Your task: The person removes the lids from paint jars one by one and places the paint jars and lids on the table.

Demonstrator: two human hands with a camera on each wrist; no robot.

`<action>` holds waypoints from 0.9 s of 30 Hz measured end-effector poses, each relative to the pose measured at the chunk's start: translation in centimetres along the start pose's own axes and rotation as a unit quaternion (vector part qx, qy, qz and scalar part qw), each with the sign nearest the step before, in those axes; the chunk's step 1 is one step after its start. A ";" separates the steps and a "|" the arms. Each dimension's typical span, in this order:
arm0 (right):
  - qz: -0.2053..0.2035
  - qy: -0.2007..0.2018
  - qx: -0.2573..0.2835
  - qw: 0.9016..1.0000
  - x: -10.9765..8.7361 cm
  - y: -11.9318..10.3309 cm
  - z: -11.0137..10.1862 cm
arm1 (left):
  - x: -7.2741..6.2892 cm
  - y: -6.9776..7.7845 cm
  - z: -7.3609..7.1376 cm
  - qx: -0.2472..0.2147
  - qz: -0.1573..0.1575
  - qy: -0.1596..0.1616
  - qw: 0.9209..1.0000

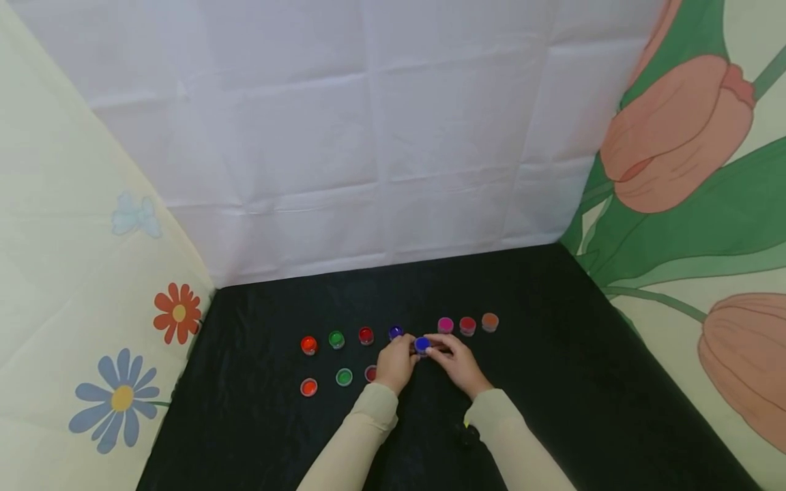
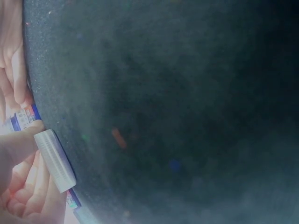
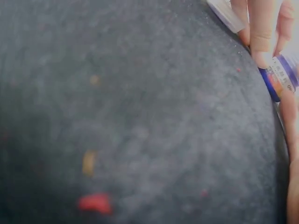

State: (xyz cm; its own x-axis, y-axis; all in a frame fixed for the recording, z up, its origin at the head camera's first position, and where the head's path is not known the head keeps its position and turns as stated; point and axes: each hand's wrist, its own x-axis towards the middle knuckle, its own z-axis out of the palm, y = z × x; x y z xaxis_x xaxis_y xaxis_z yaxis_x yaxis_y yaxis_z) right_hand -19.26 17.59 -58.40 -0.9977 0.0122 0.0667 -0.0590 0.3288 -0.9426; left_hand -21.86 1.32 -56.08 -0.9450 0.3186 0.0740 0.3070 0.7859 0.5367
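A small blue-topped jar [image 1: 421,344] is held between my two hands over the black cloth. My left hand [image 1: 395,363] grips its left side, and the fingers of my right hand [image 1: 459,363] hold it from the right. In the left wrist view the jar [image 2: 25,117] shows a printed label and blue bands, with the left thumb against it. The right wrist view shows the jar [image 3: 280,78] between fingertips of both hands. A shallow disc with a clear rim [image 2: 56,161] appears beside the left hand. A dark blue jar [image 1: 396,332] stands just behind that hand.
Orange [image 1: 309,345], green [image 1: 336,339] and red [image 1: 366,335] jars form a row at the left. Nearer are orange [image 1: 309,387], green [image 1: 344,377] and partly hidden red [image 1: 370,373] discs. Pink [image 1: 445,325], red [image 1: 467,326] and brown-orange [image 1: 490,322] jars stand at the right.
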 end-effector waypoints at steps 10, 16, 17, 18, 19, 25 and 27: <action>0.015 0.002 0.023 1.000 0.1 0.0 0.2 | 0.0 0.1 -0.1 0.005 -0.002 0.006 1.000; 0.023 0.009 0.030 0.999 0.2 0.1 0.3 | -0.1 0.1 0.0 0.004 -0.003 0.005 1.000; 0.024 0.007 0.033 0.999 0.2 0.1 0.2 | -0.1 0.1 0.0 0.003 -0.003 0.004 1.000; 0.023 0.005 0.034 0.999 0.2 0.1 0.2 | -0.1 0.2 0.0 0.003 -0.003 0.003 1.000; 0.021 0.003 0.035 0.999 0.2 0.1 0.1 | -0.1 0.2 0.0 0.001 -0.002 0.004 1.000; 0.004 -0.003 0.024 1.000 0.1 0.3 -0.3 | -0.3 0.4 -0.2 0.001 0.012 0.014 1.000; 0.003 -0.006 0.024 1.000 0.0 0.3 -0.3 | -0.4 0.5 -0.2 0.003 0.010 0.015 1.000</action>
State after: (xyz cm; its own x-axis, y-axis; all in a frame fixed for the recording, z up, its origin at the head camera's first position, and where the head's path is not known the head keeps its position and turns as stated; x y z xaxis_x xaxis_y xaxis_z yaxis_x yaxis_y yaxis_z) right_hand -19.29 17.94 -58.59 -0.9983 0.0030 0.0575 -0.0543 0.2826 -0.9577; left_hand -21.37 1.45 -55.69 -0.9417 0.3182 0.1095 0.3261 0.7826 0.5303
